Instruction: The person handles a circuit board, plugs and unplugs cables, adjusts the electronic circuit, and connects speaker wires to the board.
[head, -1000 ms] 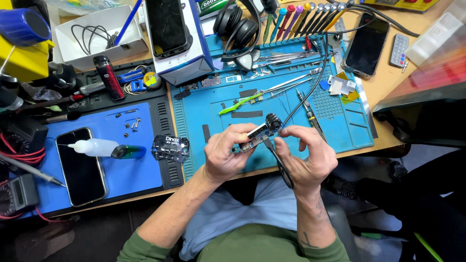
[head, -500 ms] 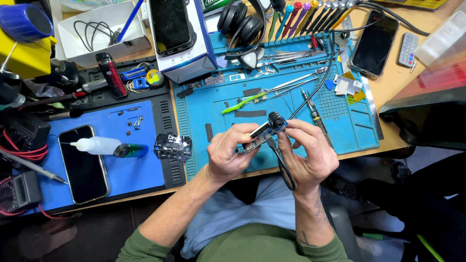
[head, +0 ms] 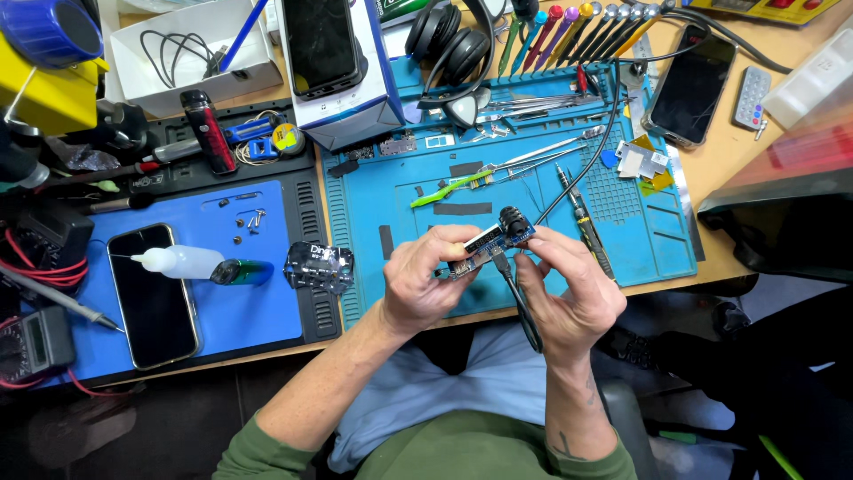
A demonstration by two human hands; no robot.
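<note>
My left hand [head: 426, 280] grips a small blue circuit board [head: 489, 243] by its left end, just above the near edge of the teal work mat [head: 533, 187]. A black round part sits on the board's right end. My right hand [head: 569, 289] pinches that same right end from the other side. A black cable [head: 520, 302] runs from the board down between my hands, and another black cable [head: 586, 164] leads away from it toward the back of the desk.
A smartphone [head: 153, 293], a white squeeze bottle [head: 182, 262] and loose screws lie on the blue mat at left. Screwdrivers, tweezers and a green pry tool [head: 440, 191] rest on the teal mat. A phone box [head: 342, 62], headphones [head: 449, 40] and another phone [head: 689, 84] lie behind.
None of note: both hands stay on the circuit board in nearly the same spot, with only a slight shift of the fingers.
</note>
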